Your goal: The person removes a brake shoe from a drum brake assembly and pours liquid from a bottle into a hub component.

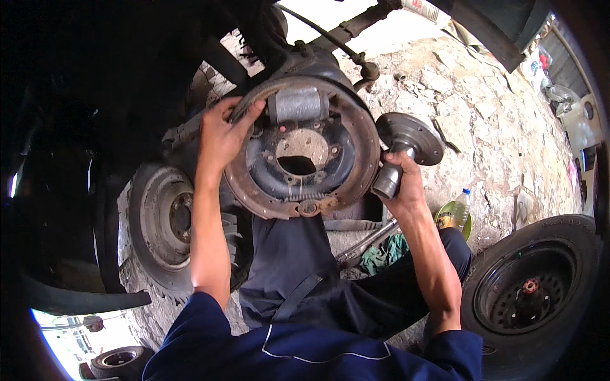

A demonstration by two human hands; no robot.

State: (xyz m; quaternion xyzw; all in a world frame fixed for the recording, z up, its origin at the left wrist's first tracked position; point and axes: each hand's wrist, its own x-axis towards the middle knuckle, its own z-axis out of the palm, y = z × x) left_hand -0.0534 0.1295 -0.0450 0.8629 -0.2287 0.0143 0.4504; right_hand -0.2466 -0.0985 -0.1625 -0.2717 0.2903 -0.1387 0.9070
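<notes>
In front of me a drum brake assembly hangs from the axle, with a rusty brake shoe [237, 181] on its left and another brake shoe [363, 149] on its right. A grey metal block [297, 105] sits at the top between them, and a coil spring [305, 197] stretches near the bottom. My left hand [219, 136] pinches the upper end of the left brake shoe between thumb and fingers. To the right of the assembly, my right hand [406, 184] is wrapped around the tube of a flanged metal spindle [413, 130], its round flange up and its open end down.
A wheel [162, 216] stands at the left, another wheel [534, 279] lies at the right. Beside my knee are a plastic bottle [459, 206] in a green bowl, a green rag [384, 254] and a metal bar [368, 241]. A dark vehicle body fills the left; the ground is rough stone.
</notes>
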